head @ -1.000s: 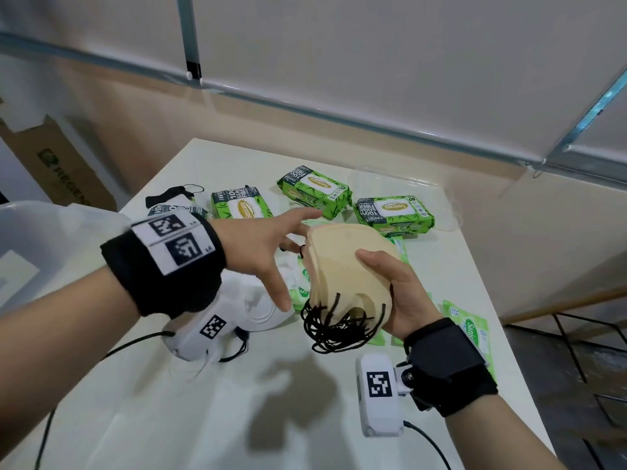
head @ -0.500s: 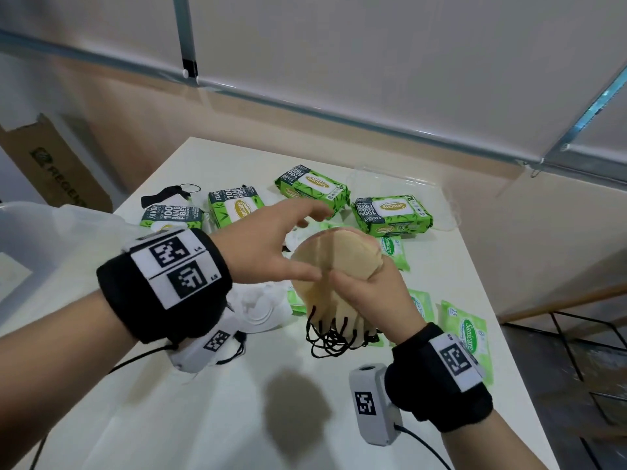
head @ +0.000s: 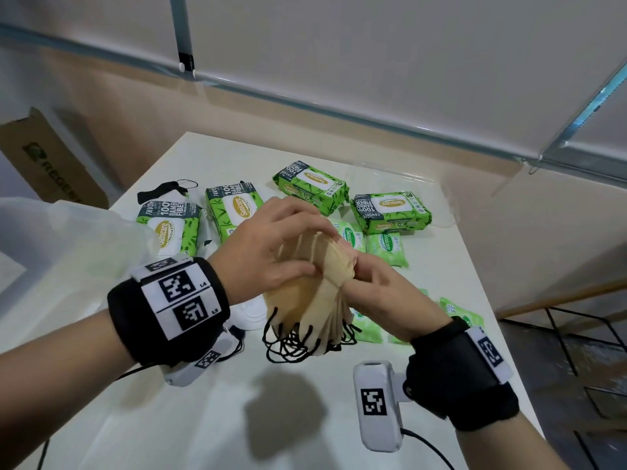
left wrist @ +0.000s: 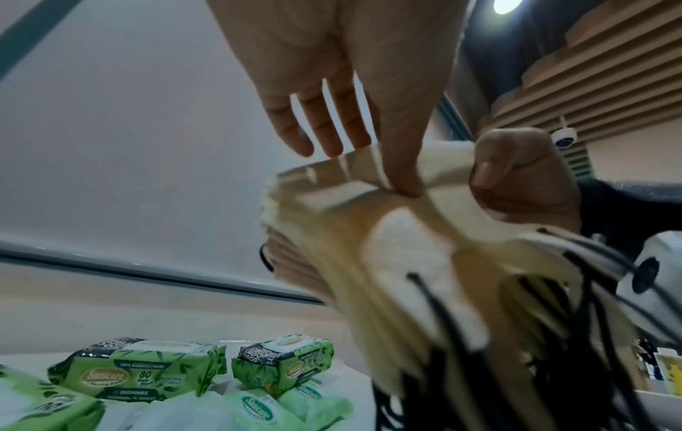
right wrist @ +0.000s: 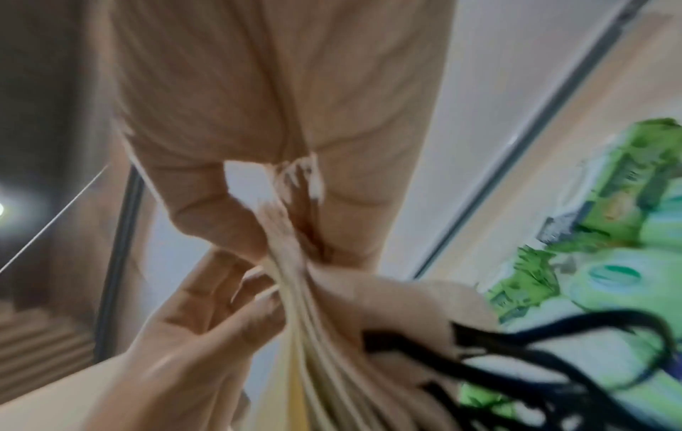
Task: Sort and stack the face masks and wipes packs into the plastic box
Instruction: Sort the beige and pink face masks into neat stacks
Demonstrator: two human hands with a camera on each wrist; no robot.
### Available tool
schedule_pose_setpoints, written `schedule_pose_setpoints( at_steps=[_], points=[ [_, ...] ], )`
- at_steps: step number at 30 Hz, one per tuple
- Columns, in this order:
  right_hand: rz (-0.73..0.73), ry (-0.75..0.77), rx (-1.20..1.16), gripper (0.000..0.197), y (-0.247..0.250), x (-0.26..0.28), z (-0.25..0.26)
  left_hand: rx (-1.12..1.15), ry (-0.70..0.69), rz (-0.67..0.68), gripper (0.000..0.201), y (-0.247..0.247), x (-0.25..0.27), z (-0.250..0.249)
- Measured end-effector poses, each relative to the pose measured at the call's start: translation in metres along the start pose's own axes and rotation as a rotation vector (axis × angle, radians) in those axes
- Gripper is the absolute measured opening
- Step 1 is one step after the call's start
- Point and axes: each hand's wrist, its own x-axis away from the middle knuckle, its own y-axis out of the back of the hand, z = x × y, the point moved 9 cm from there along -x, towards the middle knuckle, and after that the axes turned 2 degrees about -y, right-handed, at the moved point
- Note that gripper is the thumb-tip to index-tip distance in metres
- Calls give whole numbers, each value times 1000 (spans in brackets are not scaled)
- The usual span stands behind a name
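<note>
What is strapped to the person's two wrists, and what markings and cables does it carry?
Both forearms are bare. The left hand has a wide black wristband with white panels of square black-and-white markers; a white camera module with its own marker hangs below, trailing a black cable. The right hand wears a matching band and a marked, cabled white camera module.

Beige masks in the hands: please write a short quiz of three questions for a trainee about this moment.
1. True or false: both hands hold the stack of beige masks.
2. What colour are the ear loops hanging under the stack?
   A. white  B. black  C. green
3. How many large wipes packs lie on the table in the head view?

Key
1. True: left hand and right hand both grip it above the table.
2. B.
3. Four.
</note>
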Motion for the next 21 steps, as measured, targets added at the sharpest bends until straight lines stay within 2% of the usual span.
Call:
schedule_pose_setpoints(
  at_steps=[3,5,10,13,14,16,17,21],
  points=[
    [8,-57,-196,19,2,1,-7,32,-15,17,40,1,1,-1],
    [-8,-93,-239,18,3,0,-12,73,-16,33,39,1,0,-1],
    [0,-88,-158,17,0,0,-14,84,3,107,35,1,1,2],
    [-67,-122,-123,12,3,-1,-17,76,49,126,24,0,4,7],
    [-84,-134,-125,16,2,-2,-18,69,51,128,24,-1,5,8],
    [-118,-148,-134,39,5,-3,-20,62,44,122,22,-1,6,8],
    [-135,-143,-150,44,7,-4,-20,73,53,112,21,0,6,8],
    [-125,-101,-233,35,11,-5,-21,132,129,63,19,1,7,14]
  ],
)
